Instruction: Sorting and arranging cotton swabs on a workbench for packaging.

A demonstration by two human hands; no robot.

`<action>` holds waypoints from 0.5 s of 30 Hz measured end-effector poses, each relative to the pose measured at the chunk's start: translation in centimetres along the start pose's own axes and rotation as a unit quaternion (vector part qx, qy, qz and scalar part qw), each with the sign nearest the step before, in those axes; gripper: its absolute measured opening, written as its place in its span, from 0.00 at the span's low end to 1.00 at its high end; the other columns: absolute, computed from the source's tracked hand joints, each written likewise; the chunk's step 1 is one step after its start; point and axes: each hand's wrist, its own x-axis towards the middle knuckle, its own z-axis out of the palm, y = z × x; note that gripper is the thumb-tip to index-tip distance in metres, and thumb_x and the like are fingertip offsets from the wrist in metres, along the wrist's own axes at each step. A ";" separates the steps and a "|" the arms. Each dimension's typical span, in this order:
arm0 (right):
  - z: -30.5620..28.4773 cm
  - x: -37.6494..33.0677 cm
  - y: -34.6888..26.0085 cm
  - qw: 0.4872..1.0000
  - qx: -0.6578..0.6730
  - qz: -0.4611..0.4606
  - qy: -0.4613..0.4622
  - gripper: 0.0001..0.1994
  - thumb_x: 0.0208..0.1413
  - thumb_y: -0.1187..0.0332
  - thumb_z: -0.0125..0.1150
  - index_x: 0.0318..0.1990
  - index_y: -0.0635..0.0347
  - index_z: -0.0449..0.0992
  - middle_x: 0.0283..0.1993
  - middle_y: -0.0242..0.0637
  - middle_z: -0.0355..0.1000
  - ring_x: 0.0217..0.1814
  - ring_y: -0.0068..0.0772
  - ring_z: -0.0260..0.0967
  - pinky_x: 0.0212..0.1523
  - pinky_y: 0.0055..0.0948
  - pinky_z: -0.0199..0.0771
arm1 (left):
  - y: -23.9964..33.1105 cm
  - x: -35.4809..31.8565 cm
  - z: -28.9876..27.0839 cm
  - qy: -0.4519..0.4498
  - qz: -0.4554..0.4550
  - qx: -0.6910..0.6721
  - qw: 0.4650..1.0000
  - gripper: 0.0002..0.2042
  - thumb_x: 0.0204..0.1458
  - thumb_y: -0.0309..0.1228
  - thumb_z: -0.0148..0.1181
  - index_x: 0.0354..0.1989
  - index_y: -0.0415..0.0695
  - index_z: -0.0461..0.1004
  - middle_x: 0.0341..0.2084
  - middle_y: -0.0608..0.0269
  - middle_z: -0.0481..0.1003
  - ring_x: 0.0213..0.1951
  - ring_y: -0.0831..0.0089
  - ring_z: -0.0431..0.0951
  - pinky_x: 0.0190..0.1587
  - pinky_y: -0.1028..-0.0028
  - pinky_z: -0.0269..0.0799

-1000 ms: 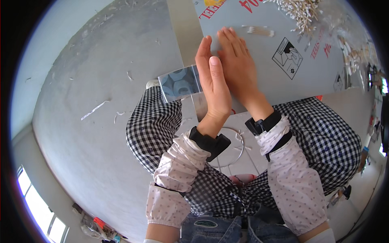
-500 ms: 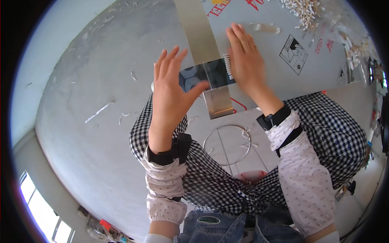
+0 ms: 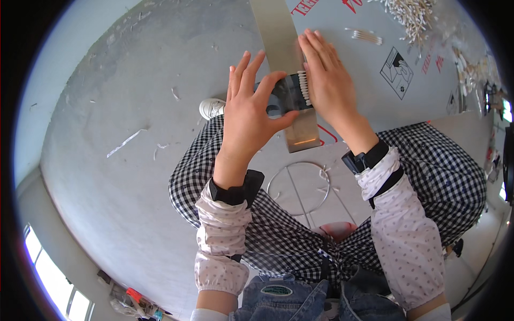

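Note:
A dark, glossy packet [image 3: 292, 92] lies across a metal strip, with a row of cotton swabs [image 3: 304, 88] sticking out at its right end. My left hand [image 3: 249, 115] spans the packet, forefinger at the far edge and thumb at the near edge, its other fingers raised. Part of the packet is hidden behind that hand. My right hand [image 3: 333, 88] is stretched flat, fingers together, with its thumb side against or right beside the swab tips. Whether it touches them I cannot tell for certain.
The metal strip [image 3: 284, 48] runs over a grey board [image 3: 358, 101] with red print. A few loose swabs [image 3: 367, 36] lie beyond my right hand; a large heap of swabs [image 3: 409, 18] and clear plastic are at the far right. Below is a round metal stool frame [image 3: 269, 187].
My left hand has moved right and closed its thumb and forefinger over the packet's sides. My right hand stays beside the swab tips. The whole view has shifted slightly.

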 end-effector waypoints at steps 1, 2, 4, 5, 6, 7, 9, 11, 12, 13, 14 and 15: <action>-0.1 0.0 -0.1 1.000 -0.001 -0.003 -0.001 0.21 0.58 0.73 0.47 0.60 0.63 0.62 0.64 0.42 0.61 0.68 0.40 0.55 0.65 0.39 0.58 | 0.0 0.0 0.1 0.003 -0.001 -0.001 1.000 0.29 0.29 0.36 0.74 0.46 0.48 0.73 0.60 0.53 0.61 0.64 0.49 0.55 0.63 0.48 0.52; -0.1 0.1 -0.2 1.000 0.006 -0.005 -0.002 0.21 0.58 0.74 0.47 0.60 0.63 0.62 0.64 0.42 0.61 0.67 0.40 0.55 0.65 0.39 0.58 | -0.1 0.0 0.3 0.007 -0.003 -0.009 1.000 0.29 0.29 0.36 0.74 0.45 0.48 0.73 0.60 0.54 0.61 0.64 0.49 0.55 0.63 0.48 0.53; -0.3 0.1 -0.6 1.000 0.014 -0.010 -0.003 0.22 0.57 0.75 0.47 0.60 0.63 0.62 0.64 0.42 0.60 0.67 0.40 0.55 0.65 0.39 0.58 | -0.2 -0.1 0.3 0.014 -0.005 -0.015 1.000 0.28 0.29 0.36 0.74 0.45 0.48 0.73 0.59 0.54 0.61 0.64 0.49 0.55 0.63 0.48 0.53; -0.3 0.0 -0.9 1.000 0.015 -0.012 -0.012 0.22 0.57 0.75 0.47 0.60 0.63 0.62 0.64 0.41 0.60 0.68 0.40 0.55 0.65 0.39 0.58 | -0.3 -0.2 0.3 0.015 -0.006 -0.019 1.000 0.29 0.29 0.36 0.75 0.45 0.48 0.73 0.59 0.54 0.61 0.64 0.49 0.56 0.63 0.49 0.53; -0.4 0.0 -1.1 1.000 0.016 -0.015 -0.022 0.22 0.56 0.76 0.47 0.61 0.63 0.62 0.64 0.41 0.60 0.68 0.40 0.55 0.65 0.39 0.58 | -0.4 -0.3 0.2 0.017 -0.006 -0.023 1.000 0.29 0.29 0.36 0.75 0.45 0.48 0.73 0.59 0.54 0.61 0.64 0.49 0.56 0.63 0.49 0.53; -0.4 0.0 -1.1 1.000 0.013 -0.017 -0.022 0.22 0.56 0.76 0.47 0.61 0.63 0.62 0.64 0.41 0.60 0.68 0.40 0.55 0.65 0.39 0.58 | -0.3 -0.3 0.2 0.020 -0.006 -0.024 0.999 0.29 0.29 0.36 0.75 0.45 0.48 0.73 0.59 0.54 0.61 0.64 0.49 0.56 0.63 0.49 0.53; -0.4 0.0 -1.1 0.999 0.003 -0.024 -0.031 0.23 0.57 0.75 0.46 0.61 0.62 0.61 0.65 0.41 0.59 0.68 0.40 0.55 0.65 0.39 0.58 | -0.3 -0.2 0.3 0.014 -0.002 -0.032 0.999 0.29 0.29 0.36 0.75 0.45 0.48 0.73 0.59 0.54 0.62 0.63 0.49 0.56 0.64 0.49 0.53; -0.3 0.1 -1.5 0.999 0.010 -0.024 -0.033 0.23 0.57 0.75 0.45 0.61 0.62 0.61 0.65 0.41 0.59 0.68 0.40 0.55 0.65 0.39 0.58 | -0.5 -0.3 0.2 0.014 0.000 -0.032 0.999 0.29 0.28 0.36 0.75 0.45 0.49 0.73 0.59 0.54 0.61 0.63 0.49 0.56 0.64 0.49 0.53; -0.2 0.2 -1.7 0.999 0.018 -0.024 -0.035 0.22 0.57 0.75 0.44 0.61 0.62 0.61 0.65 0.41 0.59 0.68 0.40 0.54 0.66 0.39 0.57 | -0.5 -0.3 0.2 0.014 0.002 -0.032 0.999 0.29 0.28 0.36 0.75 0.45 0.49 0.73 0.59 0.54 0.61 0.63 0.49 0.56 0.64 0.48 0.52; -0.1 0.2 -1.7 0.999 0.017 -0.024 -0.036 0.22 0.57 0.75 0.44 0.61 0.62 0.61 0.65 0.41 0.59 0.68 0.40 0.54 0.66 0.39 0.57 | -0.5 -0.3 0.3 0.014 0.001 -0.032 0.999 0.29 0.28 0.36 0.75 0.45 0.49 0.73 0.59 0.54 0.61 0.63 0.49 0.56 0.64 0.48 0.52; 0.1 0.2 -1.7 0.999 0.018 -0.022 -0.030 0.23 0.57 0.75 0.44 0.61 0.62 0.61 0.65 0.41 0.59 0.68 0.40 0.54 0.66 0.39 0.57 | -0.4 -0.3 0.3 0.017 0.004 -0.022 1.000 0.30 0.28 0.36 0.75 0.45 0.49 0.73 0.59 0.54 0.62 0.63 0.49 0.57 0.63 0.50 0.55; 0.2 0.3 -1.6 0.999 0.019 -0.019 -0.024 0.23 0.57 0.75 0.44 0.62 0.62 0.61 0.65 0.41 0.59 0.68 0.40 0.54 0.66 0.39 0.57 | -0.3 -0.3 0.3 0.020 0.007 -0.012 1.000 0.30 0.28 0.35 0.75 0.45 0.49 0.73 0.58 0.54 0.62 0.62 0.50 0.58 0.62 0.51 0.58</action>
